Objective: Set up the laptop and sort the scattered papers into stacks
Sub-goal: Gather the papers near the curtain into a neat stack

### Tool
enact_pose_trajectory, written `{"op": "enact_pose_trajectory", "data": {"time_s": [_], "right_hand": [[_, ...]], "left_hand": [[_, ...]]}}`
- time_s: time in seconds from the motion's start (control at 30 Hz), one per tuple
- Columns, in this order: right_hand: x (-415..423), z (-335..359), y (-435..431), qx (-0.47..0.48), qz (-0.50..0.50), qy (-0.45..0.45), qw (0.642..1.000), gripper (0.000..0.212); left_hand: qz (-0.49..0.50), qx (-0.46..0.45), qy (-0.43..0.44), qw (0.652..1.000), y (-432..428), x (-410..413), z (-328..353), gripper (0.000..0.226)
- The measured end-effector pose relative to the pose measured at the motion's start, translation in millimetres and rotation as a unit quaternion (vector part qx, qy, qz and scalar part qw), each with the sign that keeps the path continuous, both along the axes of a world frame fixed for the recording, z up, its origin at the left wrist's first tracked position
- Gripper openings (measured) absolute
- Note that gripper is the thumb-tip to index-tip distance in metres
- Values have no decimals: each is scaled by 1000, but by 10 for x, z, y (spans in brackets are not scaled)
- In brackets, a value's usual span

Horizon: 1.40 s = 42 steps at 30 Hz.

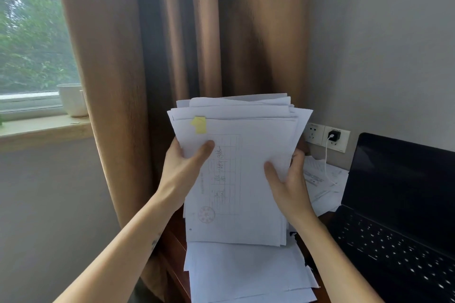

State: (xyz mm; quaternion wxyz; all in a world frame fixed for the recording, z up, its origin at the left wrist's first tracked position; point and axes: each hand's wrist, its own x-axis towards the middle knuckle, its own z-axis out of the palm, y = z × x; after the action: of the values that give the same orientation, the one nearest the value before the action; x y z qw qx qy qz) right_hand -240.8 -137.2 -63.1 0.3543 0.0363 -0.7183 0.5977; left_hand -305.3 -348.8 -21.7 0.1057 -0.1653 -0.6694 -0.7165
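Note:
I hold a thick sheaf of white papers (pixel 241 179) upright in front of me, its lower edge just above the desk. The front sheet bears a faint table, a red round stamp and a yellow sticky note (pixel 199 125) near its top left. My left hand (pixel 183 170) grips the sheaf's left edge, thumb across the front. My right hand (pixel 286 184) grips its right edge the same way. Below the sheaf, a flat pile of white sheets (pixel 246 270) lies on the dark wooden desk (pixel 176 248). An open black laptop (pixel 398 209) stands at the right, screen dark.
More loose papers (pixel 322 184) lie behind the laptop by the wall. A black charger (pixel 334 135) with a white cable sits in a wall socket. Brown curtains (pixel 172 44) hang behind the desk. A white cup (pixel 72 99) stands on the window sill at the left.

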Motion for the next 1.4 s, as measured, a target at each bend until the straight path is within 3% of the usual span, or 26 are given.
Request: {"op": "enact_pose_trajectory", "data": {"time_s": [0.23, 0.4, 0.47, 0.53, 0.63, 0.77, 0.9, 1.0, 1.13, 1.4], "right_hand": [[-13, 2, 82, 32, 16, -29, 999, 62], [-15, 19, 103, 22, 23, -37, 999, 62], [-14, 28, 102, 24, 23, -38, 999, 61], [-9, 33, 98, 20, 25, -41, 999, 60], [13, 54, 85, 21, 28, -38, 999, 60], [33, 67, 80, 20, 31, -27, 999, 65], [35, 50, 119, 11, 33, -33, 999, 70], [26, 35, 144, 3, 44, -47, 998, 66], [17, 24, 139, 11, 68, -75, 995, 50], [-7, 20, 97, -1, 65, -68, 996, 38]], "left_hand": [[27, -18, 16, 999, 3, -14, 12, 39], [64, -38, 28, 997, 22, -30, 66, 65], [100, -46, 113, 987, -2, -28, 142, 84], [171, -114, 254, 945, -25, -38, 254, 92], [241, -272, 434, 824, 29, -36, 489, 76], [220, -403, 476, 750, 240, 21, 687, 71], [248, -468, 461, 711, 328, 20, 731, 70], [292, -464, 466, 694, 314, 34, 656, 63], [306, -437, 481, 696, 302, 38, 556, 57], [304, -444, 494, 682, 234, -44, 589, 62]]}}
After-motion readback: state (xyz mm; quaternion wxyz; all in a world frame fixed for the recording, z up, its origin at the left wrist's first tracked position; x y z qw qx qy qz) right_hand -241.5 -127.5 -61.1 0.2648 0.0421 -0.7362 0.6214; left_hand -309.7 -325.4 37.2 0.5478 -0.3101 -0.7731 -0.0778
